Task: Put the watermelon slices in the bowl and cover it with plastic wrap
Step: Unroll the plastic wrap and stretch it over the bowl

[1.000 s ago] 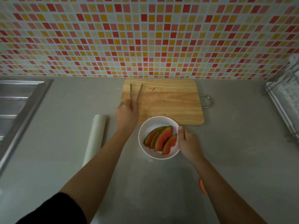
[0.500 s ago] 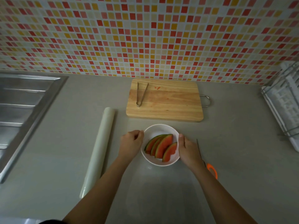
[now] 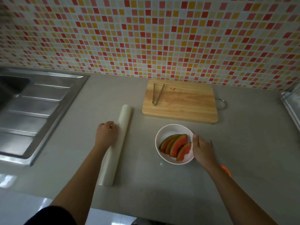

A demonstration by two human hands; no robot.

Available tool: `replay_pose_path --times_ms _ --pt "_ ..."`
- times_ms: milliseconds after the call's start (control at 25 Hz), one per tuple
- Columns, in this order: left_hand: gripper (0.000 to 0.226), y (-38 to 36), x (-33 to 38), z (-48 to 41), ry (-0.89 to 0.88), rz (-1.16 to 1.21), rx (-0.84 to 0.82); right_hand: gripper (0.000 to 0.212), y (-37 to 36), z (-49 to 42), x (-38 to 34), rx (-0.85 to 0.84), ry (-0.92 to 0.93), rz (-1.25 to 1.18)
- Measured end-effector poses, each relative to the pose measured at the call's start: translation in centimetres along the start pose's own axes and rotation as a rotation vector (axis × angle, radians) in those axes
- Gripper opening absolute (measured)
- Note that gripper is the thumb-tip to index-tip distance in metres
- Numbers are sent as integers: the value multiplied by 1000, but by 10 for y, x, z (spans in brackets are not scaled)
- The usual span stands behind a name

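A white bowl [image 3: 168,132] stands on the grey counter in front of the cutting board, with several red, green-rinded watermelon slices [image 3: 176,146] lying in it. My right hand [image 3: 203,151] holds the bowl's right rim, thumb on the edge and fingers outside the wall. A long white roll of plastic wrap [image 3: 124,120] lies lengthwise to the left of the bowl. My left hand [image 3: 106,135] is against the roll's left side with its fingers curled; whether it grips the roll does not show. My left forearm crosses the roll's near half.
A wooden cutting board [image 3: 183,103] with metal tongs [image 3: 156,95] on it sits behind the bowl. A steel sink and drainboard [image 3: 34,108] fill the left. An orange-handled knife [image 3: 226,170] lies partly under my right arm. A dish rack [image 3: 292,104] is at the right edge.
My left hand left the tongs on the board, paused at the bowl's left rim, then moved left to the plastic wrap roll. My right hand stayed on the bowl.
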State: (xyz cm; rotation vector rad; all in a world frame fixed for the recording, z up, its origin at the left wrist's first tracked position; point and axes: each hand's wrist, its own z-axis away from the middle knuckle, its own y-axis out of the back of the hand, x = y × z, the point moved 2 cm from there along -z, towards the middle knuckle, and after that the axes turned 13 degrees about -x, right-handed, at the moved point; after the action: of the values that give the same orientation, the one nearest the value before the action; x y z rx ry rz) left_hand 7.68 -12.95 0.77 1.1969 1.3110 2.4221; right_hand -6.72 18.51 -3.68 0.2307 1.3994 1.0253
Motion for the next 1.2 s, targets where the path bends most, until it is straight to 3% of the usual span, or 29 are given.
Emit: replay_pose_path --times_ms 120,200,480,600,720,880,960,1080,1200 --pt "33 -5 -14 -1 70 136 -236 48 0 -1 -1 -11 0 3" --pt "38 -8 -12 -3 96 223 -249 48 1 0 -1 -29 -15 -12" --pt "59 -36 15 6 114 163 -214 45 5 4 -6 -52 -38 17" --pt "46 -42 22 12 55 201 -137 46 5 5 -6 -55 -45 6" --pt "44 -42 21 13 81 279 -187 45 6 6 -6 -52 -48 -5" --pt "37 -38 23 11 90 78 -267 42 8 10 -4 -91 -64 -35" --pt "47 -37 23 13 67 7 -292 44 15 14 -6 -12 -17 -45" --pt "43 -29 25 17 35 115 -300 46 32 19 -23 245 136 -69" --pt "39 -20 55 26 -80 309 -297 25 47 17 -53 321 236 -130"
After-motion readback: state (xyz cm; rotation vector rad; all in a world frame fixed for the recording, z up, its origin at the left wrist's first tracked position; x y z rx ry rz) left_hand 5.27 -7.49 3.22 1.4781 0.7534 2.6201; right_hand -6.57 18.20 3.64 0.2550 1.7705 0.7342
